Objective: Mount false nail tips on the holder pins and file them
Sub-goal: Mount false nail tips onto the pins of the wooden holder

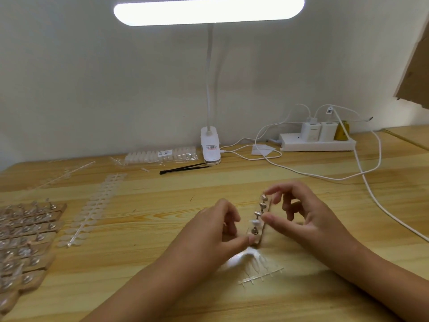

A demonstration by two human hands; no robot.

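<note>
A clear holder strip [261,225] with several metal-headed pins lies at the table's middle. One pin carries a clear nail tip [254,221]; the others look bare. My left hand [220,228] grips the strip's near end with thumb and curled fingers. My right hand [299,212] hovers over the strip's right side, fingers loosely curled, thumb tip close to the mounted nail tip and index finger near the far pin. It holds nothing that I can see. A clear sprue of nail tips [257,268] lies just in front of the strip.
Stacked holder strips [27,233] fill the left edge. A long nail-tip sprue [92,208] and a bagged pack of tips [160,155] lie further back, with a black tool [183,168], a clamp lamp [210,147], a power strip [316,141] and white cables [371,194].
</note>
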